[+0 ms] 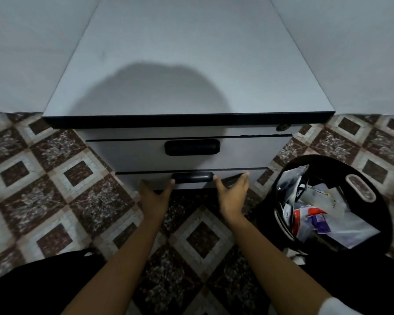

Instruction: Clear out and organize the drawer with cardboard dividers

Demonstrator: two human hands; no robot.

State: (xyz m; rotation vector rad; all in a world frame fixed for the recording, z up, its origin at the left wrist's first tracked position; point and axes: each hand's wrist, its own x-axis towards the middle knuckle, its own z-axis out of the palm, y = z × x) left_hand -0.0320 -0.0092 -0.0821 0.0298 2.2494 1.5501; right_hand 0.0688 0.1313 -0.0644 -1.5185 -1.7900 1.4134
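Observation:
A grey drawer cabinet (187, 64) stands in front of me on the tiled floor. All its drawers look closed. My left hand (154, 194) presses flat on the front of the lowest drawer (237, 172), its thumb beside the left end of the black handle (192, 177). My right hand (233, 193) lies flat on the same drawer front, just right of that handle, fingers spread and straight. Neither hand holds anything. No cardboard dividers are in view.
A black bin (359, 201) full of wrappers, packets and papers stands on the floor at the right of the cabinet. The middle drawer has its own black handle (192, 147). A lock (283, 127) sits at the cabinet's top right. My dark-clothed knee (32, 285) fills the lower left.

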